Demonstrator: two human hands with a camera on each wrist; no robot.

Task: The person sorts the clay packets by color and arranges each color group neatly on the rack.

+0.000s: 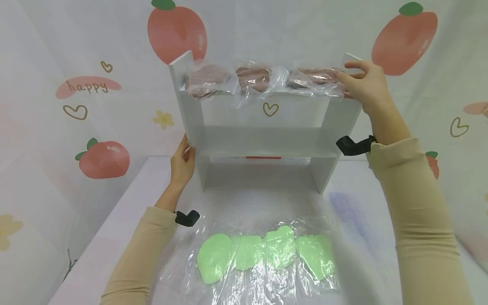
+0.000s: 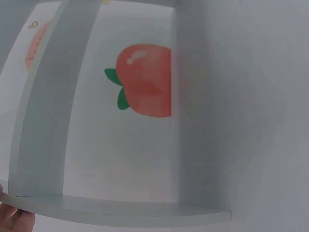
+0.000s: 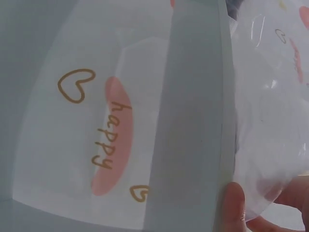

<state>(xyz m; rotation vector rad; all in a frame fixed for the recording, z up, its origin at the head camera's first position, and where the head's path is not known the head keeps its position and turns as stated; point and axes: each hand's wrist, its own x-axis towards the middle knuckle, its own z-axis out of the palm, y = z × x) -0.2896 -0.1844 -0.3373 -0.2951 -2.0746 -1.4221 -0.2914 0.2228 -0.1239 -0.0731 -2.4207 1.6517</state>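
Observation:
A small white shelf rack (image 1: 263, 142) stands on the table. On its top board lie brown lumps in clear plastic bags: a left one (image 1: 207, 80), a middle one (image 1: 253, 79) and a right one (image 1: 318, 77). My left hand (image 1: 182, 165) grips the rack's left side panel (image 1: 190, 112), and in the left wrist view fingertips (image 2: 21, 220) show at the panel's edge. At the top right, my right hand (image 1: 367, 84) pinches the end of the right bag. In the right wrist view one fingertip (image 3: 234, 205) lies against the board's edge beside the plastic bag (image 3: 270, 106).
Several flat, light green pieces (image 1: 248, 252) in clear plastic lie on the white table (image 1: 358, 271) in front of the rack. A printed curtain (image 1: 274, 25) with fruit and hearts hangs behind. A purple smudge (image 1: 352, 214) marks the tabletop at right.

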